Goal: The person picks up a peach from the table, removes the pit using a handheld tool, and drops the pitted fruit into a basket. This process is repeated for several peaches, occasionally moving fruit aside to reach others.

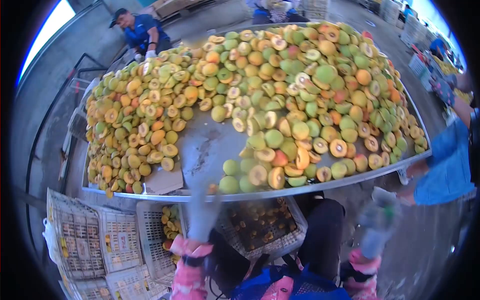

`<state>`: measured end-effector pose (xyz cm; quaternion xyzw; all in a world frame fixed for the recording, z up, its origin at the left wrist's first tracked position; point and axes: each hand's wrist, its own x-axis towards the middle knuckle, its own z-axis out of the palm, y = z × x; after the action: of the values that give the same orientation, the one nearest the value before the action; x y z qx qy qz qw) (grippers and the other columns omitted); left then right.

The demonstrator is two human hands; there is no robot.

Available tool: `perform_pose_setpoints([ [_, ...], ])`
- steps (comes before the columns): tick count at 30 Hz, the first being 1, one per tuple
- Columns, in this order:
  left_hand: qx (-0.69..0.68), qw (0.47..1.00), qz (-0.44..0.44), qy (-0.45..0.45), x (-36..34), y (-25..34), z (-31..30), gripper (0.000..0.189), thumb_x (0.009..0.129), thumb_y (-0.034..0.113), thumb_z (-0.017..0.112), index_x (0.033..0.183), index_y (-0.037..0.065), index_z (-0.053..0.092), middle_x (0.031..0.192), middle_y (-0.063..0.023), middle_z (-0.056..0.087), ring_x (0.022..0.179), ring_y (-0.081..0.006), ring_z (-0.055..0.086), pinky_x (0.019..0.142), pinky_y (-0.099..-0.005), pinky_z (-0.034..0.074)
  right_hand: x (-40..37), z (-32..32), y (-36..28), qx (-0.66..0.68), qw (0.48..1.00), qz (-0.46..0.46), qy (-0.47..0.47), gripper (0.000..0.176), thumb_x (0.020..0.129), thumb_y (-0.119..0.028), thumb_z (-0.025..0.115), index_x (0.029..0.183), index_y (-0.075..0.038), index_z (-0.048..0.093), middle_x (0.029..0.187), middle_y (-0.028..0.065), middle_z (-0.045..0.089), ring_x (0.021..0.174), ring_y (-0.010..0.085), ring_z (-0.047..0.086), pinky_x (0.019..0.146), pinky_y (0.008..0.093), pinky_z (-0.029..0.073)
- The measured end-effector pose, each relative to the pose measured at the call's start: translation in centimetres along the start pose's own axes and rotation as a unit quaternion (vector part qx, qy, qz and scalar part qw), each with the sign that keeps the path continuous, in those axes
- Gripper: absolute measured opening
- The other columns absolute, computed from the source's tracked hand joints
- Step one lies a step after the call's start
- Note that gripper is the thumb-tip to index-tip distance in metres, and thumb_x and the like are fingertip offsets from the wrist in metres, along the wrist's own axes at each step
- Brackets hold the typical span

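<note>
Blurred grey-gloved left hand, long axis toward 12 o'clock, near green-orange halved round fruits at 1 o'clock; right hand equally blurred; finger spread of both unclear.

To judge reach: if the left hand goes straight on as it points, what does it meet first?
The left hand would probably meet the table's bare metal first, the heap of cut fruit beyond. It is blurred, so depth is unclear.

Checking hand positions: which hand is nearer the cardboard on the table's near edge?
Left. The left hand is just right of the cardboard; the right hand is far off to its right, below the table.
</note>
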<state>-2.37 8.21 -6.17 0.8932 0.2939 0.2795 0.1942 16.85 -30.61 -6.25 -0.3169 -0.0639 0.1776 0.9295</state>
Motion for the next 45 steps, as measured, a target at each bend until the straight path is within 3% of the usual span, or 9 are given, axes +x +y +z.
perform_pose_setpoints([
  [2,-0.097,0.991,0.090,-0.019,4.2,1.8,4.6,0.039,0.078,0.013,0.068,0.115,0.005,0.060,0.106,-0.0181,0.062,0.099,-0.0365,0.058,0.087,-0.0421,0.046,-1.6,1.0,-2.9,-0.302,0.920,-0.228,0.101,0.044,0.093,-0.022,0.054,0.132,-0.004,0.044,0.088,0.0048,0.052,0.062,0.0130,0.047,0.052,0.0262,0.041],
  [7,-0.050,0.977,0.152,-0.139,11.9,0.5,14.0,0.055,0.083,0.029,0.064,0.132,0.010,0.048,0.121,-0.0189,0.055,0.111,-0.0380,0.054,0.095,-0.0440,0.043,2.0,9.7,-1.6,-0.465,0.847,-0.243,0.088,0.031,0.097,-0.021,0.050,0.117,0.004,0.051,0.060,0.0012,0.045,0.051,0.0090,0.039,0.049,0.0256,0.037],
  [17,-0.002,0.992,0.028,-0.122,12.5,-1.1,11.1,0.043,0.084,0.027,0.066,0.120,0.006,0.055,0.114,-0.0165,0.060,0.104,-0.0318,0.059,0.090,-0.0405,0.046,4.5,10.0,7.1,-0.522,0.844,0.087,-0.081,0.031,0.084,-0.002,0.054,0.115,0.003,0.052,0.072,0.0038,0.055,0.054,0.0090,0.050,0.046,0.0225,0.042],
  [22,-0.366,0.915,-0.169,-0.019,11.6,-8.0,11.7,0.037,0.097,0.032,0.050,0.118,0.002,0.056,0.103,-0.0085,0.061,0.092,-0.0170,0.059,0.082,-0.0326,0.050,5.3,12.2,6.7,-0.452,0.882,0.034,-0.129,0.030,0.088,-0.002,0.052,0.117,0.002,0.051,0.072,0.0014,0.053,0.057,0.0064,0.048,0.048,0.0217,0.040],
  [26,-0.714,0.637,-0.270,0.103,14.0,-6.1,1.9,0.042,0.096,0.043,0.050,0.114,0.006,0.055,0.096,-0.0046,0.062,0.083,-0.0156,0.061,0.068,-0.0275,0.052,3.9,14.5,7.7,-0.447,0.868,0.073,-0.202,0.025,0.088,-0.002,0.054,0.114,-0.001,0.055,0.068,-0.0036,0.047,0.056,0.0028,0.041,0.047,0.0199,0.035],
  [28,-0.584,0.796,-0.092,0.129,15.7,-9.4,-1.3,0.045,0.097,0.046,0.045,0.112,0.005,0.055,0.100,-0.0043,0.061,0.086,-0.0169,0.060,0.075,-0.0298,0.052,3.2,14.8,9.0,-0.603,0.739,-0.125,-0.273,0.025,0.083,-0.006,0.062,0.107,-0.003,0.056,0.065,0.0078,0.055,0.054,0.0206,0.058,0.050,0.0319,0.046],
  [40,-0.750,0.629,-0.199,-0.045,7.7,4.5,-1.0,0.048,0.099,0.042,0.043,0.124,0.003,0.050,0.104,-0.0086,0.060,0.085,-0.0198,0.061,0.075,-0.0318,0.053,2.2,20.4,14.7,-0.450,0.830,0.099,-0.313,0.018,0.093,-0.018,0.052,0.097,-0.002,0.058,0.077,0.0169,0.057,0.066,0.0337,0.059,0.056,0.0403,0.046],
  [42,-0.229,0.971,0.002,0.069,6.3,4.9,-0.1,0.060,0.099,0.052,0.033,0.127,0.002,0.050,0.096,-0.0079,0.061,0.082,-0.0187,0.061,0.073,-0.0304,0.053,2.4,20.8,15.4,-0.457,0.829,-0.059,-0.318,0.020,0.095,-0.019,0.050,0.098,-0.001,0.058,0.076,0.0180,0.058,0.065,0.0353,0.058,0.056,0.0407,0.045],
  [45,-0.475,0.872,-0.115,0.025,6.0,7.5,-1.4,0.067,0.098,0.058,0.026,0.122,0.001,0.052,0.092,-0.0069,0.060,0.079,-0.0168,0.060,0.072,-0.0295,0.052,2.4,21.0,16.7,-0.449,0.846,-0.037,-0.285,0.020,0.094,-0.018,0.050,0.097,-0.001,0.059,0.077,0.0195,0.058,0.067,0.0366,0.059,0.057,0.0419,0.046],
])
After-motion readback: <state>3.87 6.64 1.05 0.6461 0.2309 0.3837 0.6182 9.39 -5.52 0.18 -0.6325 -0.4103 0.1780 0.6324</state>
